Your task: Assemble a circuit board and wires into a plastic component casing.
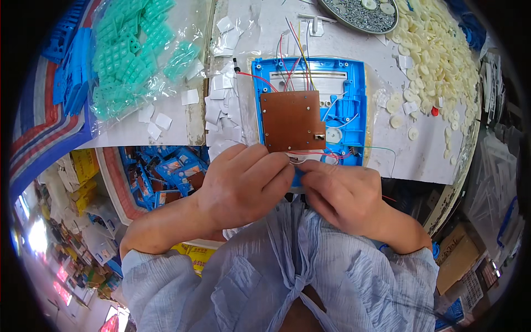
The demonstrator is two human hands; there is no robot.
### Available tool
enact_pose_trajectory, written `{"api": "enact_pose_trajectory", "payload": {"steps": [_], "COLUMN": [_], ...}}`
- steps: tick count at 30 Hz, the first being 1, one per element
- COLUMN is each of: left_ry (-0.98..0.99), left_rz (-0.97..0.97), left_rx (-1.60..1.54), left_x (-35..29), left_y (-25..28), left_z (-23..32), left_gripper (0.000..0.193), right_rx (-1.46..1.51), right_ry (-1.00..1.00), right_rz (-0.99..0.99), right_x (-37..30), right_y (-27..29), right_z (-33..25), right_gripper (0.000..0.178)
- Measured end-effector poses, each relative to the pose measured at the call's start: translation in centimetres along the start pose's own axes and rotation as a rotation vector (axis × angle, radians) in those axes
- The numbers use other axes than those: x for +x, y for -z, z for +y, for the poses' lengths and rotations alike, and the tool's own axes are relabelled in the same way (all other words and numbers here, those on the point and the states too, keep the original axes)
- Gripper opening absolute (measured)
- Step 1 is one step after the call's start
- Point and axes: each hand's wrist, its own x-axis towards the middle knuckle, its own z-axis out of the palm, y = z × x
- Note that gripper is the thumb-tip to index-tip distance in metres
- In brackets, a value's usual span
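A blue plastic housing (355, 99) lies open on the table in front of me, a brown circuit board (290, 119) screwed down inside it. Thin colored wires rise from the board's far side, and red and white wires run along its near edge. Just below the board, my left hand (243, 180) is closed, its bent fingers at the housing's near edge; what they pinch is hidden. Close beside it, my right hand (345, 193) pinches thumb and finger together on a thin white wire (299, 161) that spans the small gap between both hands.
Bagged green keypad pieces (119, 55) lie at the far left. White paper squares (224, 108) are scattered beside the housing. A metal tray of screws (359, 12) and a heap of cream plastic discs (437, 55) occupy the far right. A bin (113, 180) of blue assemblies stands lower left.
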Motion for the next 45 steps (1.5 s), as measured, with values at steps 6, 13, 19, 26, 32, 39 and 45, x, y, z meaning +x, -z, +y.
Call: {"api": "enact_pose_trajectory", "payload": {"steps": [6,13,19,26,32,39,45], "left_ry": [-0.007,-0.029,0.132,0.428,0.559,0.628,0.677], "left_rz": [-0.03,-0.097,0.044,0.155,0.233,0.556,0.56], "left_rx": [-0.005,0.02,0.007,-0.091,-0.06,0.092,0.054], "left_x": [0.3,0.7,0.2,0.3,0.0,-3.8,-5.8], "left_y": [0.5,1.2,0.8,-0.1,-1.6,2.2,2.3], "left_z": [0.0,0.0,-0.3,1.9,2.7,0.4,0.1], "left_gripper": [0.033,0.028,0.023,0.022,0.02,0.013,0.01], "right_rx": [-0.093,-0.199,-0.306,-0.255,-0.287,-0.394,-0.298], "right_ry": [0.011,0.006,-0.03,-0.013,0.026,0.103,0.15], "right_rz": [-0.049,-0.15,-0.332,-0.287,-0.332,-0.432,-0.454], "right_x": [0.2,0.2,1.0,0.6,0.5,0.5,1.3], "right_y": [0.2,0.1,1.1,0.6,0.7,1.2,2.8], "right_z": [-0.5,-1.1,-2.9,-2.6,-2.6,-3.3,-3.4], "right_gripper": [0.021,0.022,0.023,0.021,0.024,0.038,0.04]}}
